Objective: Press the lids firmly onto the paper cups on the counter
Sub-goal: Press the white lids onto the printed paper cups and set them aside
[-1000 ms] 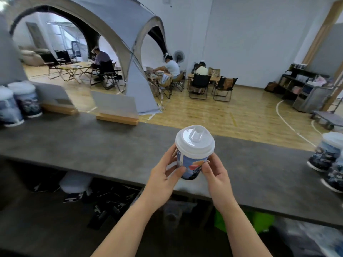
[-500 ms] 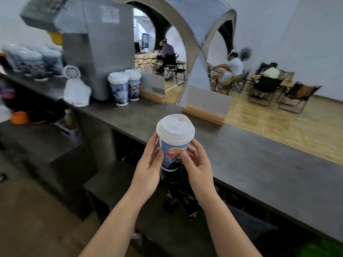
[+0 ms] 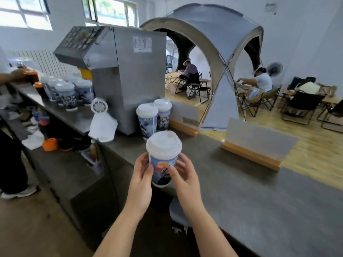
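Observation:
I hold a printed paper cup (image 3: 161, 171) with a white lid (image 3: 163, 142) on it, upright, above the front edge of the dark counter (image 3: 259, 197). My left hand (image 3: 141, 180) wraps its left side, my right hand (image 3: 185, 178) its right side. Two lidded cups (image 3: 148, 120) stand together on the counter just beyond, beside a steel machine (image 3: 120, 71). Several more lidded cups (image 3: 68, 92) are grouped on the counter farther left, behind the machine.
Two card stands in wooden bases (image 3: 254, 143) line the counter's far edge. A white cloth (image 3: 103, 125) hangs by the machine. Another person (image 3: 11, 145) stands at the far left. A lower shelf (image 3: 61, 169) runs under the counter. People sit at tables beyond.
My view has swung left, bringing the machine and the left cup groups into sight. Both hands keep the lidded cup, now carried left toward the two cups by the machine.

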{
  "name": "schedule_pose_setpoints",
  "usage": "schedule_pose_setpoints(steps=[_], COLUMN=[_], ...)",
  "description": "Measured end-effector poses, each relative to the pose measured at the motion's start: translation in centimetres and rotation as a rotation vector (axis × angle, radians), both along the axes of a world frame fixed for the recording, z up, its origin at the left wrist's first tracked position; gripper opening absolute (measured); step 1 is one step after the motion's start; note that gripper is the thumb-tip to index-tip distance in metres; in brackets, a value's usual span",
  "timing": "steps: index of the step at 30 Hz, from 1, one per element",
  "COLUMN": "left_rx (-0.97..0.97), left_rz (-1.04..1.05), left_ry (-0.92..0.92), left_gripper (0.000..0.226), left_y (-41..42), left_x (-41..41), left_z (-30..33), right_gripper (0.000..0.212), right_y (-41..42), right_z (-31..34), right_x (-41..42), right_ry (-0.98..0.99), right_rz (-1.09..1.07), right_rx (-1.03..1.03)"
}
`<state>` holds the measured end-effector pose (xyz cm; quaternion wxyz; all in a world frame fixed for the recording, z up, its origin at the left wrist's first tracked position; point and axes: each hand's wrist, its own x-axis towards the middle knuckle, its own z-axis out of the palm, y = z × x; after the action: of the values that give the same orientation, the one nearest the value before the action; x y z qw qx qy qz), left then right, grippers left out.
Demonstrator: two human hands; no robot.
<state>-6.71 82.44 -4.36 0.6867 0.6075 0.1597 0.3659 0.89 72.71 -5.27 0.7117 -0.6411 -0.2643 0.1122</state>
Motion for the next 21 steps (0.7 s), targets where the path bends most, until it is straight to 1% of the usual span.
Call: schedule_pose_setpoints(steps=[5, 9, 12, 15, 19, 21], left_rx=[-0.064, -0.111, -0.145, -0.138, -0.129, -0.124], left_rz=[0.183, 0.262, 0.265, 0.237, 0.176, 0.157], left_ry=[0.001, -0.001, -0.012, 0.002, 0.017, 0.028], left_gripper=[0.032, 0.029, 0.029, 0.031, 0.044, 0.046], left_y=[6.5, 10.9, 13.3, 15.3, 17.4, 18.3], left_x=[4.4, 5.8, 6.4, 6.9, 6.9, 7.1], left_z=[-0.2, 0.2, 0.0, -0.4, -1.1, -1.4], right_gripper=[0.045, 0.045, 0.045, 0.046, 0.046, 0.046], right_y=[8.0, 13.1, 15.7, 17.5, 19.1, 19.7], right_z=[0.8, 0.7, 0.3, 0.1, -0.3, -0.7], right_x=[4.3, 5.4, 5.6, 5.9, 5.4, 5.2], right_ry=[0.026, 0.057, 0.069, 0.073, 0.076, 0.067], right_rz=[0.075, 0.113, 0.107, 0.075, 0.009, -0.024], right_rx=[-0.036, -0.055, -0.055, -0.065, -0.081, -0.088])
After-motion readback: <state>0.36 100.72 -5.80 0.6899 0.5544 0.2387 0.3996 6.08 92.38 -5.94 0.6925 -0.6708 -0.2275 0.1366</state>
